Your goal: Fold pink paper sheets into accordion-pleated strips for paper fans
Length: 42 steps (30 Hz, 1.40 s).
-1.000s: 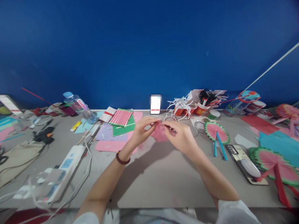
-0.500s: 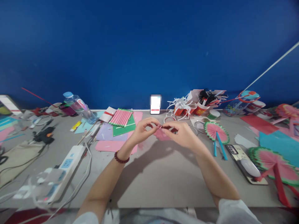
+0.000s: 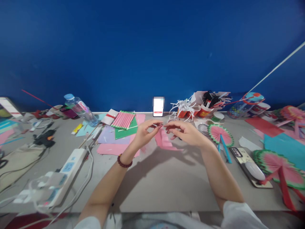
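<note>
A creased pink paper strip [image 3: 163, 140] hangs below my left hand [image 3: 148, 131], which pinches its top edge between thumb and fingertips. The strip's lower end bends out to the right, close above the table. Just right of it, my right hand [image 3: 184, 131] has its thumb and curved fingers apart, with nothing seen between them. A small gap separates the fingertips of the two hands. Straight ahead, a lit phone [image 3: 158, 107] leans upright against the blue wall.
On the left are a power strip [image 3: 68, 173], a plastic bottle [image 3: 82, 108], a pleated pink paper [image 3: 123, 120] and a green sheet [image 3: 131, 128]. On the right stand cups of paper scraps [image 3: 187, 109], a small watermelon fan [image 3: 220, 135], a mouse [image 3: 254, 170] and a larger fan [image 3: 281, 168].
My right fingers have let go of the pink paper and spread apart. The paper has unfolded and now hangs lower, its end reaching to the right. My left hand has barely moved.
</note>
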### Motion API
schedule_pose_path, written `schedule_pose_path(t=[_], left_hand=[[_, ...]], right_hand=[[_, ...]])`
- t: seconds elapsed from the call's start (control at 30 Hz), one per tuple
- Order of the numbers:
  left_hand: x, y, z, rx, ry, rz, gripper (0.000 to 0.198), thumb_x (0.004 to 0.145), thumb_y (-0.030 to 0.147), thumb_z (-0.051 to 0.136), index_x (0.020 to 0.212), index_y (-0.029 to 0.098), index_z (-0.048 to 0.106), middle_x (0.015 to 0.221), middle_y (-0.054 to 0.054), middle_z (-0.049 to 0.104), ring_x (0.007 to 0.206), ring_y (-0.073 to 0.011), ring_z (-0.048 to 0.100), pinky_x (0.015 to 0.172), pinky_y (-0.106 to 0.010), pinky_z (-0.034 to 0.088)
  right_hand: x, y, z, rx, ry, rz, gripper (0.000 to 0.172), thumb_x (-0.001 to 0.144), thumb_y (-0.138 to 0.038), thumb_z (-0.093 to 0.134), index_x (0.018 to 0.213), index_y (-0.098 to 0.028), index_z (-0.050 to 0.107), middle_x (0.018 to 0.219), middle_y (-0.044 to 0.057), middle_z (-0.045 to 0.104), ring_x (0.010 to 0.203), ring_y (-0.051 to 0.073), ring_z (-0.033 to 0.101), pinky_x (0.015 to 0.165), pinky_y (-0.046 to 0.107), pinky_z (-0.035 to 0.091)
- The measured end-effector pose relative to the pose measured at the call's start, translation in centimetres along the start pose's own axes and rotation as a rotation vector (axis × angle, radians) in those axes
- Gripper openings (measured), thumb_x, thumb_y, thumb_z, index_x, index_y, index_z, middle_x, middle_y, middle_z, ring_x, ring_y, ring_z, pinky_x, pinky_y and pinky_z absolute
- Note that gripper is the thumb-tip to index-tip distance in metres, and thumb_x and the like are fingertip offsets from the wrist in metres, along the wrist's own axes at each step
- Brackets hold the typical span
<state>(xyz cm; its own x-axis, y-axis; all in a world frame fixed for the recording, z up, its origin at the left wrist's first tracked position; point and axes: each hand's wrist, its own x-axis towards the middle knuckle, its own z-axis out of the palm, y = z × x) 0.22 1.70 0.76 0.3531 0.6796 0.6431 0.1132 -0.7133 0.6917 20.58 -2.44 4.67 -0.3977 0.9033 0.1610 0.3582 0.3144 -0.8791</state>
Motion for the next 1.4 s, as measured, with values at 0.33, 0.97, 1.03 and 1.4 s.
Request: schedule_pose_path(t=[0.33, 0.97, 1.03, 1.4], left_hand=[[0.1, 0.7, 0.0, -0.013, -0.030, 0.043, 0.010, 0.085, 0.020, 0.058, 0.088, 0.015, 0.067, 0.086, -0.007, 0.069, 0.080, -0.0127, 0.064, 0.070, -0.023, 0.056], [-0.2, 1.4, 0.1, 0.175, 0.007, 0.299, 0.011, 0.082, 0.009, 0.058, 0.090, 0.016, 0.059, 0.085, -0.006, 0.066, 0.082, -0.0135, 0.062, 0.072, -0.026, 0.052], [-0.2, 1.5, 0.1, 0.181, 0.016, 0.311, 0.011, 0.082, 0.009, 0.058, 0.090, 0.017, 0.059, 0.085, -0.006, 0.066, 0.082, -0.0135, 0.062, 0.071, -0.026, 0.052], [-0.2, 1.6, 0.2, 0.232, 0.096, 0.331, 0.010, 0.081, 0.009, 0.057, 0.086, 0.017, 0.060, 0.082, -0.005, 0.068, 0.077, -0.0126, 0.063, 0.069, -0.024, 0.053]], right_hand=[[1.3, 0.4, 1.6, 0.054, 0.211, -0.106, 0.011, 0.075, -0.030, 0.068, 0.080, -0.020, 0.068, 0.083, 0.003, 0.067, 0.068, 0.013, 0.064, 0.062, 0.025, 0.057], [1.4, 1.4, 3.5, 0.283, 0.342, -0.280, 0.008, 0.072, -0.025, 0.073, 0.079, -0.021, 0.070, 0.079, 0.002, 0.064, 0.064, 0.012, 0.061, 0.055, 0.026, 0.057], [1.4, 1.4, 3.5, 0.318, 0.346, -0.294, 0.008, 0.072, -0.023, 0.074, 0.079, -0.022, 0.070, 0.079, 0.002, 0.063, 0.065, 0.012, 0.061, 0.055, 0.026, 0.058], [1.5, 1.2, 3.9, 0.353, 0.388, -0.286, 0.007, 0.071, -0.027, 0.074, 0.075, -0.022, 0.072, 0.077, 0.003, 0.062, 0.066, 0.013, 0.060, 0.054, 0.028, 0.058]])
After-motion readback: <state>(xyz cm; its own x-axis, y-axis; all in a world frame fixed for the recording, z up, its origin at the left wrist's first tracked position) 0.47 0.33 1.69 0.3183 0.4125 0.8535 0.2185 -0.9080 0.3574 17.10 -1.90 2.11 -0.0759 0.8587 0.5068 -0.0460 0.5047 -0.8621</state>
